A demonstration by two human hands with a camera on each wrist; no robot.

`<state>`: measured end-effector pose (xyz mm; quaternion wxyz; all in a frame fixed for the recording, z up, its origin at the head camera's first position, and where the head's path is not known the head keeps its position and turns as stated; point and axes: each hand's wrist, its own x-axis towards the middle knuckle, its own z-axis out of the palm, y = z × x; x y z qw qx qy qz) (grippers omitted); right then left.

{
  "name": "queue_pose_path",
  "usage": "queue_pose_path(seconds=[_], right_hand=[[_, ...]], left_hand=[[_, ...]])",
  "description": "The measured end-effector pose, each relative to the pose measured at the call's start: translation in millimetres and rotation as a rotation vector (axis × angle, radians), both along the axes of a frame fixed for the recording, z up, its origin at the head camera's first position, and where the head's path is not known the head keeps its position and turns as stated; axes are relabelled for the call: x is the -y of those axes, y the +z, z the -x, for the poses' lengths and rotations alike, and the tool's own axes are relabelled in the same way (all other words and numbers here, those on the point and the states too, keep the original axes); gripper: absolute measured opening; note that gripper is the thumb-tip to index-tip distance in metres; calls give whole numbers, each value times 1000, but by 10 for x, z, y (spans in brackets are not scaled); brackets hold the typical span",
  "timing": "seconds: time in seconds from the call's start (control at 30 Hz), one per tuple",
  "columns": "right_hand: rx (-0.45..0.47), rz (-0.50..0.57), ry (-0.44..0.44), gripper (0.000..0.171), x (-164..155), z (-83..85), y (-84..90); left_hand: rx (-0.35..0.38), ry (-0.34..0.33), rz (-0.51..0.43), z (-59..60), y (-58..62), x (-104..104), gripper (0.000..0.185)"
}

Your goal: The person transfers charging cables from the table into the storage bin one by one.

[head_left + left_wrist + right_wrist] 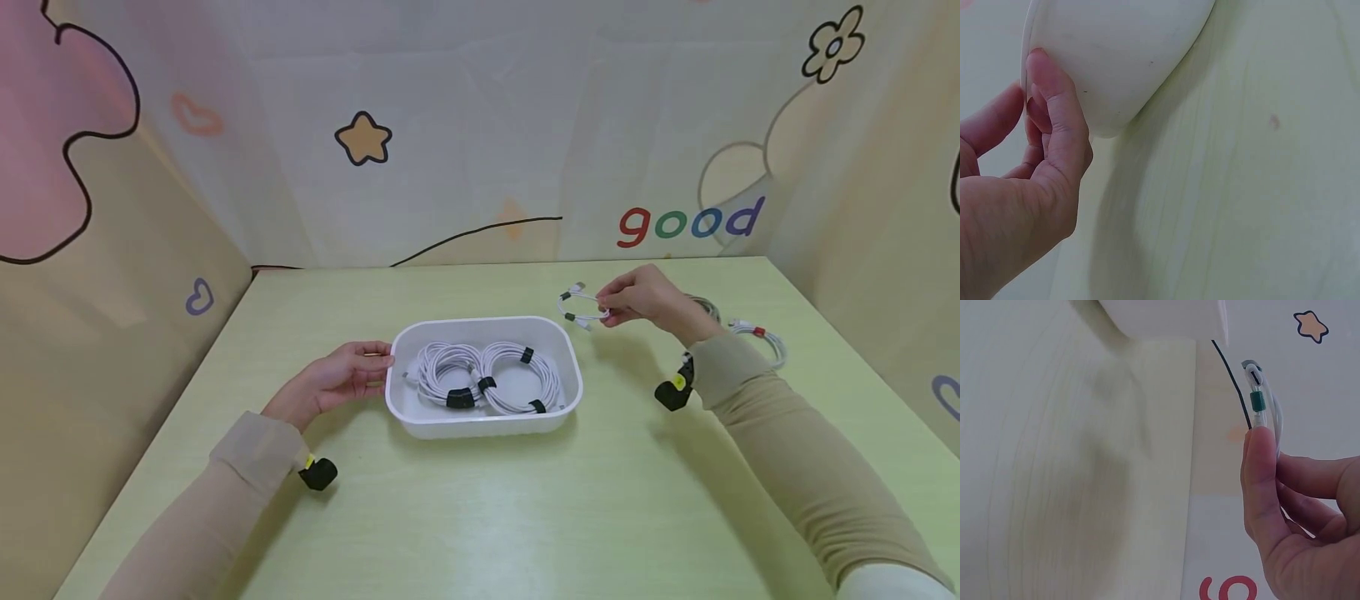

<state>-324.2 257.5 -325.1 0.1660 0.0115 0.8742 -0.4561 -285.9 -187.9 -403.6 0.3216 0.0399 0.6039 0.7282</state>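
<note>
White rounded-rectangle plastic tub (483,414) sits mid-table on the pale green wood-grain tabletop (480,517). Inside it: two coiled white cables (487,377) lying side by side, coils touching, each bound with black wrap ties.

Left hand (330,381) lies at the tub's left end. Fingers nearly straight, tips against the outer wall just below the rim, thumb toward the rim; nothing pinched.

Right hand (647,298) is held above the table, behind and to the right of the tub, well apart from it. Thumb and fingers pinch a small coiled white cable with dark green bands (581,307); its loop and plug ends stick out to the left of the fingertips.

Another coiled white cable with a red tie (759,336) lies on the table beyond the right forearm, near the table's right edge.

Left wrist view: fingers (1054,106) pressed flat against the tub's curved white wall (1122,50), contact the head view shows only small. Tub contents hidden there.

Right wrist view: thumb (1261,481) laid along the held cable (1259,400), a green band and a grey-tipped plug above the thumb tip; tub corner (1166,319) at top edge. The head view alone shows both hands and the cables in the tub.
</note>
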Motion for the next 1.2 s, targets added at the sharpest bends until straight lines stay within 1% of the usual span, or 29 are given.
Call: queue_pose_path(seconds=[0.3, 0.47, 0.67, 1.2], right_hand=[[-15, 20, 43, 31, 220, -12, 74], [-27, 19, 73, 30, 347, -1, 86], [-15, 28, 99, 27, 517, 9, 73], [-12, 93, 185, 25, 978, -79, 107]], left_hand=[[-1, 5, -10, 11, -12, 6, 13], [-4, 2, -9, 12, -13, 6, 13], [-2, 11, -16, 3, -10, -2, 13], [0, 1, -23, -2, -15, -6, 12]])
